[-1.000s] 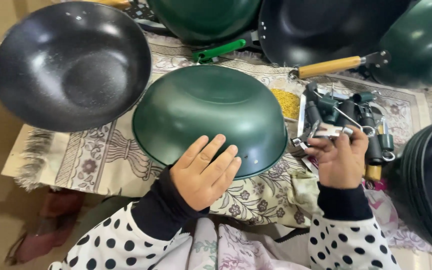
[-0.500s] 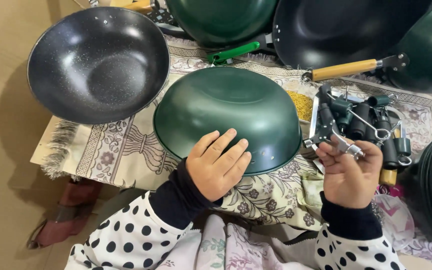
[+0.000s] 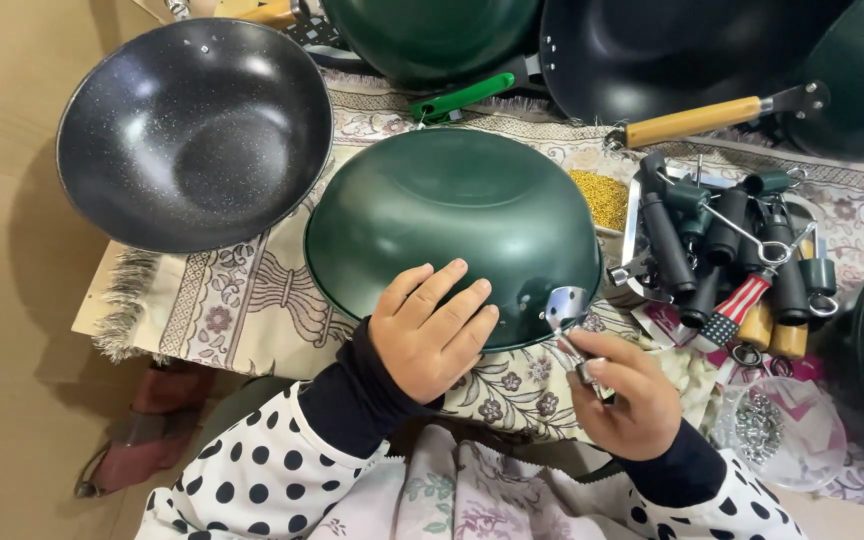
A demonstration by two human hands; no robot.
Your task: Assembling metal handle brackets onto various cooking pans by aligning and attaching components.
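Since a moment ago my right hand [image 3: 624, 405] brought a shiny metal handle bracket [image 3: 564, 308], pinched, to the upturned green steel wok [image 3: 452, 225] at five o'clock; my left hand [image 3: 430, 330] rests open on it.

green wok [image 3: 452, 225] upturned; metal bracket [image 3: 564, 305] at rim.

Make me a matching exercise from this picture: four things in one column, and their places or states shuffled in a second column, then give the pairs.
Things:
1. green wok
2. black wok
3. metal bracket
4. wooden handle

Places or states:
A. lies open side up at the cloth's left edge
B. held in the right hand against a rim
C. lies upside down under the left hand
D. sticks out from a black pan at the top

Pairs: 1-C, 2-A, 3-B, 4-D
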